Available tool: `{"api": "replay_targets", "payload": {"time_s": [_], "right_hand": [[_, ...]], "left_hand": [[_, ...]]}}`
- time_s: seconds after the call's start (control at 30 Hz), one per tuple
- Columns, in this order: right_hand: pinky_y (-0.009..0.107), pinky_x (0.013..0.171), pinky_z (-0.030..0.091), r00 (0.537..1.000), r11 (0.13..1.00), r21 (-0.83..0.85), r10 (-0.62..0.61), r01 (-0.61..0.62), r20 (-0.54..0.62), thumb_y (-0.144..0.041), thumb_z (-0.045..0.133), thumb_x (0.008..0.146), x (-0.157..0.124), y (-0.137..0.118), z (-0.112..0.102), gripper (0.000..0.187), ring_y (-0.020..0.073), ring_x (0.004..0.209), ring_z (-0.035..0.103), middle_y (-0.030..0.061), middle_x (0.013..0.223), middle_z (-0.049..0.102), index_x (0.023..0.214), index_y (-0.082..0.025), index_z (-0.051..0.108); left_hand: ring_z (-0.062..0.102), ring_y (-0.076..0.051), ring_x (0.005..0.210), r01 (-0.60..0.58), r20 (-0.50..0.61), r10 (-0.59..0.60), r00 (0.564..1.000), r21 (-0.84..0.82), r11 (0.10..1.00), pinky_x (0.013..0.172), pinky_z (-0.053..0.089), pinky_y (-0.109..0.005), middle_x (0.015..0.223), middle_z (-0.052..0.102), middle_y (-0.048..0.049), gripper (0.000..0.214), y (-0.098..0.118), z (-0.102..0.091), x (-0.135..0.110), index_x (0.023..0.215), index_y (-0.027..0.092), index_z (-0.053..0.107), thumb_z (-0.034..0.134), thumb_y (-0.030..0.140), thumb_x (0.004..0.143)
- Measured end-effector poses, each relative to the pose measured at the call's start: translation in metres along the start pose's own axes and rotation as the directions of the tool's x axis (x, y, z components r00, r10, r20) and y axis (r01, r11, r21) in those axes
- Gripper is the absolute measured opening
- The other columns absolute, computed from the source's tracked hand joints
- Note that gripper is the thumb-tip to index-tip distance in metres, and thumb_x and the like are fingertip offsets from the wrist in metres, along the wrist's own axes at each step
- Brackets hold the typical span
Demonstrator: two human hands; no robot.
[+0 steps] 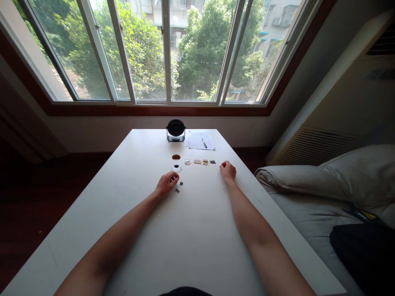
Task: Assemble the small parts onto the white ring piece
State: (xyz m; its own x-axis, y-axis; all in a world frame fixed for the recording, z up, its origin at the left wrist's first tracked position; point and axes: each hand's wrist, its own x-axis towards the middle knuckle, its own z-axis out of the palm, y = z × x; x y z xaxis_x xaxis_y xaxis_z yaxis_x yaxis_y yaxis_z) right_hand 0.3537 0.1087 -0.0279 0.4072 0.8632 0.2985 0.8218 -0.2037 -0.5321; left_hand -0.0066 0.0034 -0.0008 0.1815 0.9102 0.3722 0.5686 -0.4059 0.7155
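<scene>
My left hand point(166, 182) rests on the white table point(197, 230) with its fingers curled, right beside two tiny dark pieces point(179, 186). What its fingertips pinch, if anything, is too small to name. My right hand point(228, 170) lies further right as a loose fist with nothing visible in it. Beyond the hands runs a short row of small building-block pieces: white point(187, 161), tan point(197, 162), orange-tan point(205, 162) and dark grey point(212, 162). A small round white ring point(176, 168) and a round brown spot point(176, 157) lie just past my left hand.
A black round device on a clear base point(175, 130) stands at the table's far edge. Beside it is a sheet of paper point(200, 140) with a pen point(204, 142) on it. A bed with grey bedding point(333, 189) adjoins the table's right side. Large windows fill the far wall.
</scene>
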Motion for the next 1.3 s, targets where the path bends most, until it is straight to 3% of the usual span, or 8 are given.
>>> {"api": "replay_targets", "payload": {"time_s": [0.13,0.3,0.57,0.9,1.13,1.3], "right_hand": [[0.031,0.080,0.042,0.999,0.996,-0.083,-0.027,0.024,-0.042,-0.023,0.054,0.085,0.004,0.006,0.005,0.016,0.0228,0.088,0.059,0.0109,0.093,0.069,0.089,-0.018,0.069],[0.031,0.084,0.042,0.999,0.997,-0.072,-0.028,0.025,-0.045,-0.021,0.050,0.087,0.007,0.011,0.005,0.023,0.0228,0.092,0.057,0.0100,0.095,0.068,0.095,-0.019,0.071],[0.032,0.095,0.040,0.977,0.977,-0.060,-0.200,0.204,0.071,-0.018,0.049,0.088,0.002,-0.001,0.007,0.031,0.0236,0.109,0.054,0.0079,0.114,0.068,0.106,-0.021,0.074],[0.038,0.100,0.037,0.965,0.956,-0.168,-0.218,0.241,0.148,-0.031,0.056,0.090,-0.001,-0.005,0.009,0.038,0.0287,0.123,0.046,0.0120,0.134,0.058,0.125,-0.020,0.066],[0.037,0.102,0.038,0.967,0.961,-0.138,-0.226,0.241,0.113,-0.027,0.045,0.095,0.002,-0.002,0.014,0.037,0.0258,0.125,0.048,0.0093,0.135,0.060,0.125,-0.020,0.065],[0.039,0.110,0.033,0.950,0.947,-0.145,-0.261,0.286,0.174,-0.029,0.047,0.095,0.003,0.001,0.018,0.039,0.0244,0.135,0.042,0.0072,0.144,0.054,0.131,-0.022,0.061]], "left_hand": [[0.064,-0.014,0.066,-0.009,0.003,0.009,1.000,0.004,1.000,0.062,0.049,-0.025,0.081,0.068,-0.0017,0.012,0.001,-0.001,-0.001,0.085,0.022,0.067,0.056,0.027,0.088],[0.065,-0.014,0.068,-0.033,-0.001,0.033,0.999,0.040,0.999,0.065,0.049,-0.024,0.082,0.068,-0.0013,0.011,0.001,-0.002,0.000,0.086,0.023,0.067,0.056,0.024,0.088],[0.067,-0.016,0.074,-0.045,0.002,0.045,0.999,0.122,0.992,0.066,0.048,-0.026,0.085,0.067,-0.0022,0.011,0.002,-0.005,0.001,0.084,0.023,0.067,0.057,0.020,0.086],[0.066,-0.015,0.074,-0.049,0.021,0.048,0.999,0.075,0.996,0.068,0.047,-0.025,0.083,0.065,-0.0010,0.012,0.001,-0.005,0.000,0.083,0.024,0.067,0.059,0.015,0.084],[0.063,-0.020,0.086,-0.036,-0.016,0.039,0.999,0.152,0.988,0.076,0.046,-0.030,0.084,0.065,-0.0024,0.010,0.000,-0.006,0.000,0.082,0.024,0.066,0.058,0.019,0.087],[0.060,-0.021,0.088,-0.021,-0.006,0.023,1.000,0.185,0.983,0.077,0.047,-0.032,0.088,0.066,-0.0038,0.011,-0.001,-0.007,0.000,0.085,0.024,0.066,0.056,0.019,0.088]]}}
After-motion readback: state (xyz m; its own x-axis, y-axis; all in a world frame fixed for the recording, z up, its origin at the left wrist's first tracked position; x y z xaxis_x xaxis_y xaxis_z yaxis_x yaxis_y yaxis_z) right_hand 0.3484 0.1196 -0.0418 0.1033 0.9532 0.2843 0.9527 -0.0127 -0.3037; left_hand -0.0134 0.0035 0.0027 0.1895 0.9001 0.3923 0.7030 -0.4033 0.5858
